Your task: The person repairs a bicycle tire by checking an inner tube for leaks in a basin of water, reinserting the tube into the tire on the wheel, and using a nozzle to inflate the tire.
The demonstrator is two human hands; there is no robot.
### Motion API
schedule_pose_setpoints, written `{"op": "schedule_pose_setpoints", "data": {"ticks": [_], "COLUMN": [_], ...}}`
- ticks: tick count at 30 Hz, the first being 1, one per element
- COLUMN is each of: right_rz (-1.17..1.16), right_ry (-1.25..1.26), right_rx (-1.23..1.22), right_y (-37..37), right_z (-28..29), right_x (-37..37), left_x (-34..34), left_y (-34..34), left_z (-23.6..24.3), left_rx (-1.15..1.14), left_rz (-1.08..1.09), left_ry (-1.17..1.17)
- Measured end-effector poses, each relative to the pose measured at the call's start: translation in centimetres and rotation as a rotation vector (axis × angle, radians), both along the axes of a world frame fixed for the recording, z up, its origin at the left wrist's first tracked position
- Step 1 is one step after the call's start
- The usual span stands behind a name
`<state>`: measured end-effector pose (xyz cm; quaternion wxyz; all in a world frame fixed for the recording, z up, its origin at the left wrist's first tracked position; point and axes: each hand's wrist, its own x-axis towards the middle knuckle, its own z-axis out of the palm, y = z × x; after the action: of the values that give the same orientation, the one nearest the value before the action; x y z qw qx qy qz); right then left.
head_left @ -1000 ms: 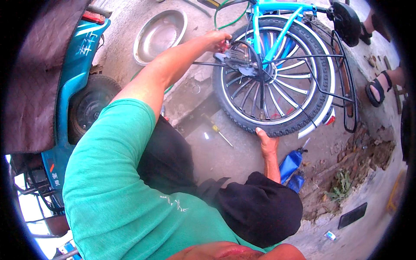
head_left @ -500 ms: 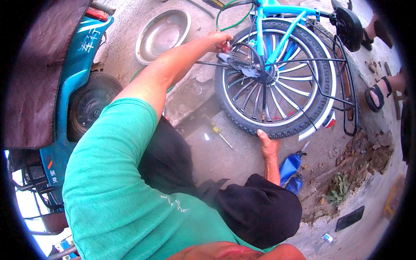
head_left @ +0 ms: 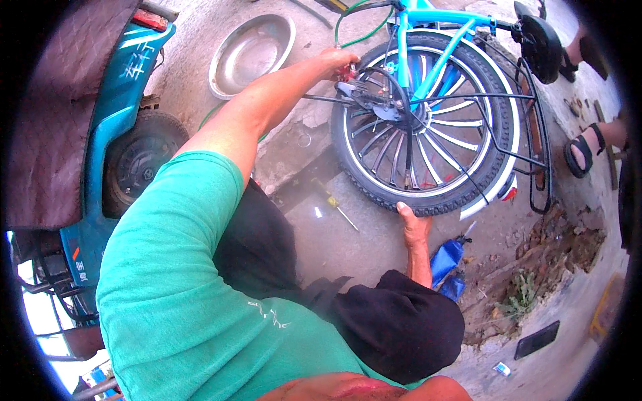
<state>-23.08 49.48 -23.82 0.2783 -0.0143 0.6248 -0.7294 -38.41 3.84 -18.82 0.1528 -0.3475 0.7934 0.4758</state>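
Observation:
A blue bicycle (head_left: 402,57) lies on its side, its rear wheel's black knobby tyre (head_left: 358,175) facing me. My left hand (head_left: 332,61) reaches to the wheel's left edge, fingers closed around a red-handled tool (head_left: 346,71) whose working end I cannot make out. Beside that hand is a dark mechanism with a coil spring (head_left: 374,100), near the hub. Low on the wheel, my right hand (head_left: 416,226) grips the tyre, thumb on the near side and the other fingers mostly hidden. A yellow-handled screwdriver (head_left: 332,200) lies on the ground below the wheel.
A metal basin (head_left: 281,40) stands at the upper left, near a green hose (head_left: 364,41). A teal vehicle (head_left: 100,177) fills the left side. Blue pouches (head_left: 447,260), a weed (head_left: 525,297) and a dark flat slab (head_left: 538,339) lie right. Someone's sandalled foot (head_left: 585,150) is at far right.

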Motion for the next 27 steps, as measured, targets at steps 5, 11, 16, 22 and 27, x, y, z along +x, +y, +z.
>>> {"op": "schedule_pose_setpoints", "data": {"ticks": [5, 11, 16, 22, 27], "right_rz": [0.001, 0.021, 0.025, 0.007, 0.037], "right_ry": [0.024, 0.013, -0.006, 0.018, -0.003], "right_rx": [0.014, 0.016, 0.006, 0.006, 0.033], "right_y": [0.4, 0.2, 0.4, 0.3, 0.4], "right_z": [-1.0, -0.6, -1.1, -1.7, -1.0], "right_x": [0.0, -0.1, -0.1, 0.1, 0.0], "left_x": [-0.4, 0.1, -0.7, -0.7, -0.3], "left_y": [1.8, 0.3, 1.1, 0.8, 0.4], "left_z": [1.1, 0.5, 0.1, -0.3, -0.1], "left_rx": [-0.026, -0.034, 0.077, 0.063, -0.002], "left_rz": [0.087, 0.006, 0.284, 0.239, 0.069], "left_ry": [-0.104, -0.086, -0.024, -0.041, -0.016]}}
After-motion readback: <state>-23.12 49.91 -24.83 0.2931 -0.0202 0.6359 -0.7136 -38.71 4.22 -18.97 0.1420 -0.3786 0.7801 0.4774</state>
